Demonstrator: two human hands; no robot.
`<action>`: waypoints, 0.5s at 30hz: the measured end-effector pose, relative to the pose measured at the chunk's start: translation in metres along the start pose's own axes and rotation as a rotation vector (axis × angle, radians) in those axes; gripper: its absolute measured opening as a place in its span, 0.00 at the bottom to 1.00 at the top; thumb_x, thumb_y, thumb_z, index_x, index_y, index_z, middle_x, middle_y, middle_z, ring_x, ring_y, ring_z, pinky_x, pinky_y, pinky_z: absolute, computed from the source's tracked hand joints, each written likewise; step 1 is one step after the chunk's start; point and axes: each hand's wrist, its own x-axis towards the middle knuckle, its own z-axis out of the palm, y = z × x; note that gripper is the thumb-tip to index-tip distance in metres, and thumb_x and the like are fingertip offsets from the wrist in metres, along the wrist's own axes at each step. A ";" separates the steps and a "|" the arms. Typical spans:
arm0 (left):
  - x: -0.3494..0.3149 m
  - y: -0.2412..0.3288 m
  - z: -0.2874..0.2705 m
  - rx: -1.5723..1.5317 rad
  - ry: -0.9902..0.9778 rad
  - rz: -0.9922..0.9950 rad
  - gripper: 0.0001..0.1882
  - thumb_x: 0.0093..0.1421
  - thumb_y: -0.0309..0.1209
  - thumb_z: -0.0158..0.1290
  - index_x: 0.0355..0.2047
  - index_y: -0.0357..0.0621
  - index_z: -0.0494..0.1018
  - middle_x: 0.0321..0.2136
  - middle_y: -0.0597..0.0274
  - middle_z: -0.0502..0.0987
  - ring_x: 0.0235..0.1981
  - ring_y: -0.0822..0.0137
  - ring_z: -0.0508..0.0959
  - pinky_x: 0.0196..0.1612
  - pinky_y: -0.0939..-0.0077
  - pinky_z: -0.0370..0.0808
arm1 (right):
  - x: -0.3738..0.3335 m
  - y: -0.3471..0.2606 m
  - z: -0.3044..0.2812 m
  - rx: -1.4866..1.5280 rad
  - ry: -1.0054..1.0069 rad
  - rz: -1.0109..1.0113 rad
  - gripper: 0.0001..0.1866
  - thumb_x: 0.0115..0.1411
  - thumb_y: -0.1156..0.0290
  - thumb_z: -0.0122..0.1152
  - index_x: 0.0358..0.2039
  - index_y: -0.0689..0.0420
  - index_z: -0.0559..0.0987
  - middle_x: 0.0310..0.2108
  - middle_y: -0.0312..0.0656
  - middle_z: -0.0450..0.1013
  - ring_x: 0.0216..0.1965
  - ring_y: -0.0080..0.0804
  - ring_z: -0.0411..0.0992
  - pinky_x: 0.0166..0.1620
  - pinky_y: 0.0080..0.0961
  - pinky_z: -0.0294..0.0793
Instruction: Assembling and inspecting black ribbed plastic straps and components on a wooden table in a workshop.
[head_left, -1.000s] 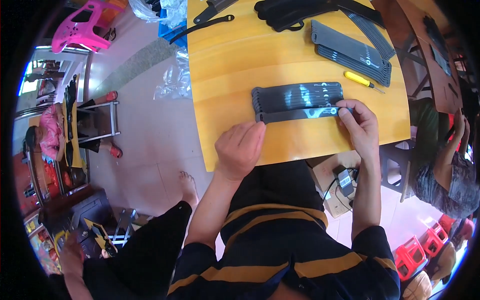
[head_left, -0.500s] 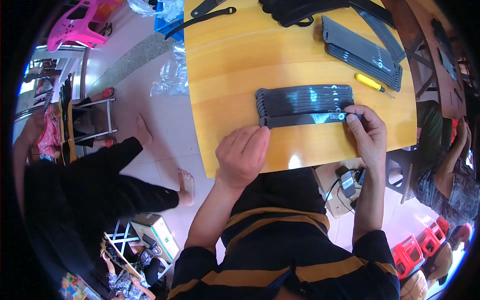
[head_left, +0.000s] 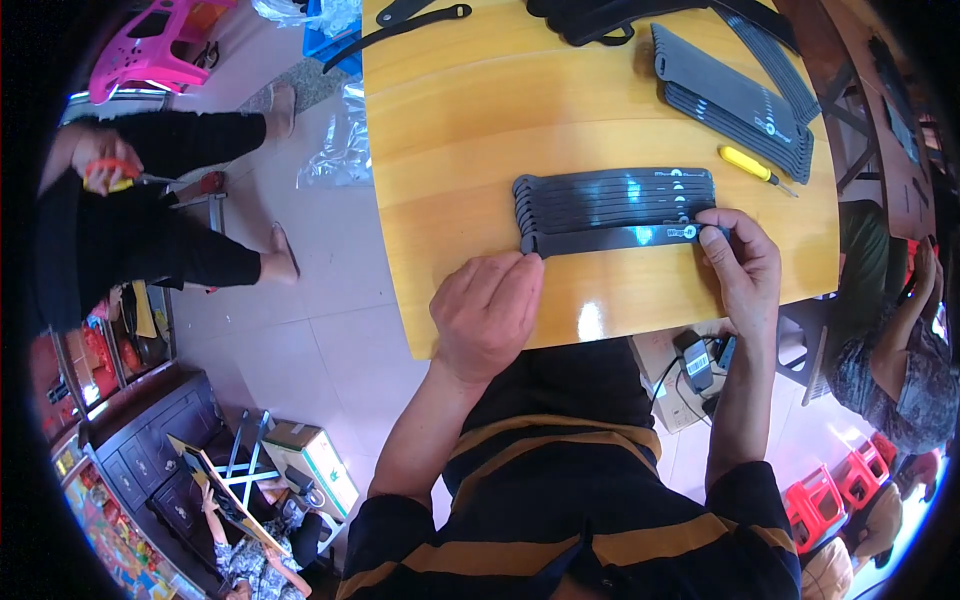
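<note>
Watching the head view, I find a strap [head_left: 605, 240] along the six-o'clock edge of an overlapped row [head_left: 595, 200] on the table [head_left: 455, 170]. The left hand [head_left: 487, 308], towards eight o'clock, pinches its looped end; the right hand [head_left: 744, 268], at four, grips the other narrowly. I judge the row mostly lined up, this strap not yet released, and the separate stack [head_left: 722, 88] towards two o'clock untouched.
</note>
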 end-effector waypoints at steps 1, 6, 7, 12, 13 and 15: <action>0.000 0.000 0.000 -0.001 0.000 -0.001 0.11 0.50 0.18 0.68 0.33 0.41 0.80 0.30 0.59 0.83 0.29 0.59 0.83 0.32 0.70 0.80 | 0.000 0.000 0.000 0.005 0.000 0.003 0.08 0.69 0.75 0.65 0.46 0.62 0.83 0.32 0.28 0.75 0.31 0.13 0.66 0.36 0.12 0.67; 0.000 0.000 -0.001 0.006 -0.019 -0.011 0.11 0.51 0.19 0.69 0.33 0.42 0.80 0.30 0.60 0.82 0.30 0.60 0.83 0.32 0.70 0.79 | 0.001 0.000 0.001 0.007 0.008 0.009 0.08 0.69 0.75 0.65 0.46 0.62 0.83 0.32 0.28 0.75 0.31 0.13 0.66 0.35 0.11 0.66; 0.001 0.001 -0.001 0.006 -0.019 -0.012 0.11 0.51 0.19 0.69 0.33 0.42 0.80 0.30 0.60 0.82 0.30 0.60 0.83 0.32 0.70 0.79 | 0.001 -0.001 0.001 0.007 0.007 0.021 0.08 0.69 0.75 0.65 0.46 0.62 0.83 0.32 0.28 0.75 0.31 0.12 0.66 0.35 0.11 0.66; 0.002 0.001 -0.001 0.016 -0.023 -0.011 0.11 0.50 0.19 0.69 0.32 0.43 0.80 0.30 0.60 0.82 0.29 0.59 0.82 0.32 0.69 0.78 | 0.001 0.000 0.002 -0.010 0.017 0.008 0.08 0.69 0.75 0.65 0.46 0.62 0.83 0.31 0.28 0.74 0.30 0.12 0.65 0.34 0.11 0.66; 0.002 0.001 -0.001 0.016 -0.023 -0.011 0.11 0.50 0.19 0.69 0.32 0.43 0.80 0.30 0.60 0.82 0.29 0.59 0.82 0.32 0.69 0.78 | 0.001 0.000 0.002 -0.012 0.015 0.013 0.08 0.69 0.75 0.65 0.46 0.62 0.83 0.31 0.28 0.74 0.30 0.12 0.65 0.34 0.11 0.65; 0.001 0.001 -0.001 0.021 -0.026 -0.012 0.11 0.49 0.19 0.69 0.32 0.43 0.80 0.30 0.61 0.81 0.29 0.59 0.81 0.31 0.69 0.78 | 0.001 -0.001 0.001 -0.016 0.011 0.019 0.08 0.69 0.75 0.65 0.46 0.62 0.83 0.31 0.28 0.74 0.30 0.12 0.65 0.34 0.11 0.65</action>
